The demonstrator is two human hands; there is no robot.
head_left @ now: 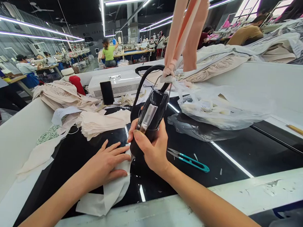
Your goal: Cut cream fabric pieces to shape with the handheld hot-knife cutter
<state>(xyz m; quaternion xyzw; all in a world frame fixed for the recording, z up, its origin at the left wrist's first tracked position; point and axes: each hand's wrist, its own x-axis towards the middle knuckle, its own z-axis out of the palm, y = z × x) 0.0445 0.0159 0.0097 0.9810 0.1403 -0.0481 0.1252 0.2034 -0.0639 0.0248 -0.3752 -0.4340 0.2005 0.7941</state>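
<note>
My right hand (156, 146) is wrapped round the black body of a handheld electric cloth cutter (155, 107), which stands upright on the glossy black tabletop. A cord and pale pink fabric strips (182, 37) run up from its top. My left hand (108, 162) lies flat with fingers spread on a pale cloth piece (115, 189), just left of the cutter's base. The cloth's right edge meets the cutter; the blade itself is hidden. Right of my right hand lie teal thread snips (189, 160).
Folded cream cloth pieces (102, 122) are stacked at the left, near a phone (107, 93) and a white vented box (117, 81). A clear plastic bag (217, 110) of scraps lies right of the cutter. White raised walls border the table. Several people sit at machines beyond.
</note>
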